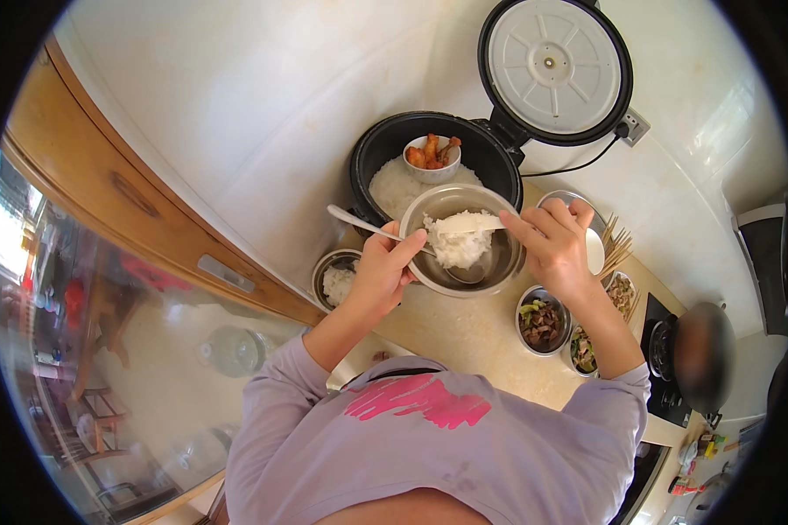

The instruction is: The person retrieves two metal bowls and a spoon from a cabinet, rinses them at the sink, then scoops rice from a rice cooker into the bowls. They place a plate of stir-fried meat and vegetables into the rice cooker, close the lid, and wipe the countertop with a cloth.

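My left hand (384, 272) grips the near-left rim of a stainless steel bowl (420, 211). A metal spoon (358, 218) is held under the same thumb, its bowl end resting inside. My right hand (555, 249) holds a pale rice paddle (476, 224) over this bowl, against a clump of white rice (463, 252). Just behind stands a large black rice cooker (496, 167), its lid (555, 72) raised. Inside it, a small white bowl (432, 175) of fried chicken pieces (431, 152) sits on cooked rice (387, 187). The steel bowl hides part of the cooker's front.
Left of my hands is another metal bowl (318, 279) with rice. To the right are a metal bowl (521, 321) of meat and greens, other filled bowls, and thin wooden sticks (617, 246). A wok (706, 357) is by the cooktop (656, 328). A wooden sliding door (125, 190) borders the left.
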`<state>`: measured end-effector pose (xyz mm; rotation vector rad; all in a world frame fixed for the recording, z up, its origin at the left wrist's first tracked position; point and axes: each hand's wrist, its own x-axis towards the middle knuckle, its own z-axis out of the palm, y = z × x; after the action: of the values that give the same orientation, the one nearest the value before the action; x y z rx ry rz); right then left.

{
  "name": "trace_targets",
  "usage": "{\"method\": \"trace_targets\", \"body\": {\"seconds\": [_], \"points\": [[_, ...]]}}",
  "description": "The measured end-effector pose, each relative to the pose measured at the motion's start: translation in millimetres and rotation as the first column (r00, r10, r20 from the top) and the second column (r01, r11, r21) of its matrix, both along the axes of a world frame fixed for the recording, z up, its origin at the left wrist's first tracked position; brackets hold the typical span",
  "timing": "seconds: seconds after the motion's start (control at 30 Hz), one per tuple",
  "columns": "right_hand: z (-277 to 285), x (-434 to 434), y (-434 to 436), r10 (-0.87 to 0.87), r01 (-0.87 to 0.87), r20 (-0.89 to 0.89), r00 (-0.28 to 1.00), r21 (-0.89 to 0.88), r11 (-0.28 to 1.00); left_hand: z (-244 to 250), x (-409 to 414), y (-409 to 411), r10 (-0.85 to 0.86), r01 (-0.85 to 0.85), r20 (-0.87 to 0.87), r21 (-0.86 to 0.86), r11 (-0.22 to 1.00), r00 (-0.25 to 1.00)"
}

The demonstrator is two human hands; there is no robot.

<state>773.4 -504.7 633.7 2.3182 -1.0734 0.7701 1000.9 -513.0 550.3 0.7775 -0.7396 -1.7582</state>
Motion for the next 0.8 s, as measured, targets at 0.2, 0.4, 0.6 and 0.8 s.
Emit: {"method": "trace_targets", "body": {"seconds": [0.2,0.4,0.6,0.8], "points": [[6,-18,1,-0.071,0.033,0.23,0.971,0.166,0.986,6,-6,6,-0.023,0.025,0.044,-0.044,0.999,0.999],[-4,-44,-32,-0.441,-0.32,0.693,0.571,0.682,0.657,-14,0,11,-0.159,0.186,0.239,-0.093,0.978,0.958],[-28,-8,-85,-0.246,0.158,0.167,0.955,0.416,0.896,-34,7,36,-0.2,0.309,0.379,-0.252,0.917,0.904],[-73,58,-144,0.093,-0.123,-0.218,0.972,-0.129,0.984,-74,19,39,-0.116,0.291,0.426,-0.375,0.88,0.897]]}}
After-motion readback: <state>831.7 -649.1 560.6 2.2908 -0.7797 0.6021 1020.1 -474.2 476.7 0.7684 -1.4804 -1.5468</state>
